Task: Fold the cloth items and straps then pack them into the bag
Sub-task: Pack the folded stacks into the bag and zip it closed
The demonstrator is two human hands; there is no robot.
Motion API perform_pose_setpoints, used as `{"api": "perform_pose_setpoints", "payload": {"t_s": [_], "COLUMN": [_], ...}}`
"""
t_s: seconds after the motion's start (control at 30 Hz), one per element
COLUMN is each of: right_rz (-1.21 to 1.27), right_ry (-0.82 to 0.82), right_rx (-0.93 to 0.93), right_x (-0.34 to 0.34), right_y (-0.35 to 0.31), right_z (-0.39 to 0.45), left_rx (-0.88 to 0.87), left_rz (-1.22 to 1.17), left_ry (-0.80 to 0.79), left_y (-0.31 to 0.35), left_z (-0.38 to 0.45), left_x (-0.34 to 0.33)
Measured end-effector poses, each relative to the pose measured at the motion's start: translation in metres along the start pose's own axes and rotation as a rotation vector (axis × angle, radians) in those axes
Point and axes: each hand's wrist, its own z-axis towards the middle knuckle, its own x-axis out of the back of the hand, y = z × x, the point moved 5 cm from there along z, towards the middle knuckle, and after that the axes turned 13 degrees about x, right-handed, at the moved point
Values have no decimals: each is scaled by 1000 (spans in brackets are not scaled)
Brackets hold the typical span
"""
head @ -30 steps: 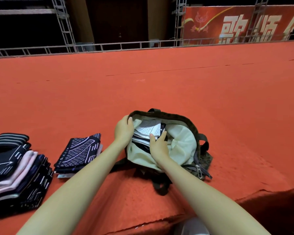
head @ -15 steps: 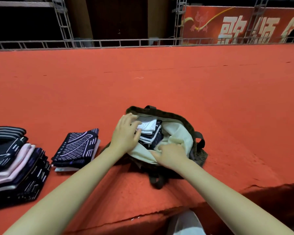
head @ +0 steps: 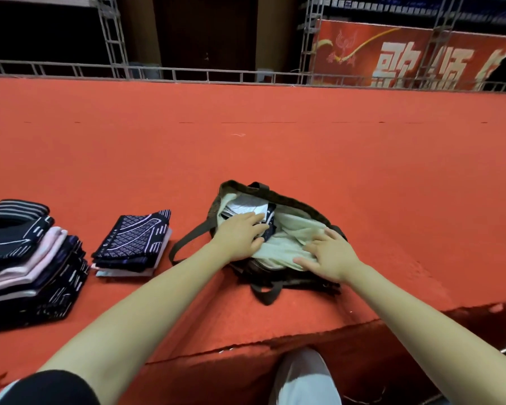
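Observation:
A dark olive bag (head: 301,200) with a pale lining lies open on the red carpet, folded white and navy cloths (head: 246,204) showing in its mouth. My left hand (head: 240,233) lies flat on those cloths, fingers straight, pressing down. My right hand (head: 330,255) rests spread on the pale lining at the bag's near rim. A small stack of navy patterned folded cloths (head: 133,239) sits left of the bag. A taller pile of navy, pink and striped folded cloths (head: 27,258) stands at the far left.
The red carpeted platform (head: 275,141) stretches far ahead to a metal railing (head: 187,74). Its near edge (head: 246,346) drops off just in front of me, with my shoe (head: 304,378) below. The bag's strap (head: 187,238) loops out to the left.
My left hand slid from the bag's left rim onto the cloths inside and flattened. My right hand came out of the bag and spread on the near lining.

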Motion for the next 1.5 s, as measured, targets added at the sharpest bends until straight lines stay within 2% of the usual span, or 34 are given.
{"api": "perform_pose_setpoints", "payload": {"t_s": [0.17, 0.3, 0.43, 0.5, 0.57, 0.7, 0.8, 0.9, 1.0, 1.03, 1.13, 1.23, 1.3, 1.4, 1.5], "right_rz": [-5, 6, 139, 262, 442, 767, 982, 1137, 1364, 1468, 1699, 1737, 1752, 1852, 1945], "right_ry": [-5, 70, 469, 633, 700, 648, 578, 381, 160, 114, 64, 14, -90, -170, -135], "right_rx": [-51, 10, 13, -31, -51, 1, 62, -2, -231, -280, -320, -348, -371, -411, -373], "right_x": [5, 3, 21, 34, 49, 70, 85, 86, 65, 56, 32, 24, 23, 24, 24], "right_y": [14, -1, -16, -26, -47, -113, -169, -215, -243, -253, -274, -270, -265, -264, -266], "right_z": [-16, -17, -8, 5, 23, 64, 94, 128, 160, 168, 182, 185, 183, 178, 176], "left_rx": [71, 63, 7, 87, 175, 375, 609, 927, 1292, 1360, 1370, 1410, 1426, 1399, 1335], "left_rz": [-57, -118, -158, -275, -390, -470, -444, -404, -497, -555, -660, -901, -1019, -1099, -1112], "left_ry": [-16, -9, -27, 25, 145, 360, 392, 240, -56, -112, -177, -173, -254, -477, -487], "left_y": [-11, -7, -9, -23, -44, -101, -158, -205, -222, -227, -238, -246, -250, -240, -224], "left_z": [-3, -11, -36, -48, -59, -87, -105, -117, -132, -136, -144, -150, -154, -162, -164], "left_x": [-9, -8, -4, 9, 29, 79, 95, 77, 42, 32, 19, 16, 11, 11, 28]}}
